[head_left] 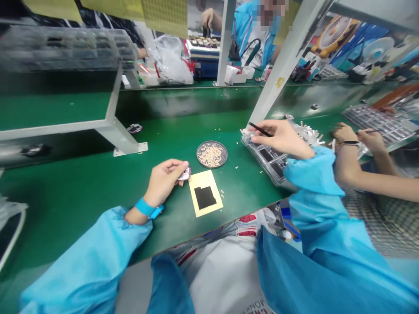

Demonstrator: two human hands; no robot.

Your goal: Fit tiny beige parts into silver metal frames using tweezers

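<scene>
My left hand is closed on a small flat part, pale-faced with a dark reddish edge, pinched between thumb and fingers. Just right of it lies a yellow sheet carrying a black patch. My right hand grips a slim black stick-like tool; its exact kind is unclear. That hand is over a clear plastic tray with dark parts in its compartments. Between my hands, a round dark dish contains many small beige pieces.
White shelf posts rise from the green bench. A pile of white strips is behind the tray. At right, a co-worker's hands are near another compartment tray. Another person sits opposite.
</scene>
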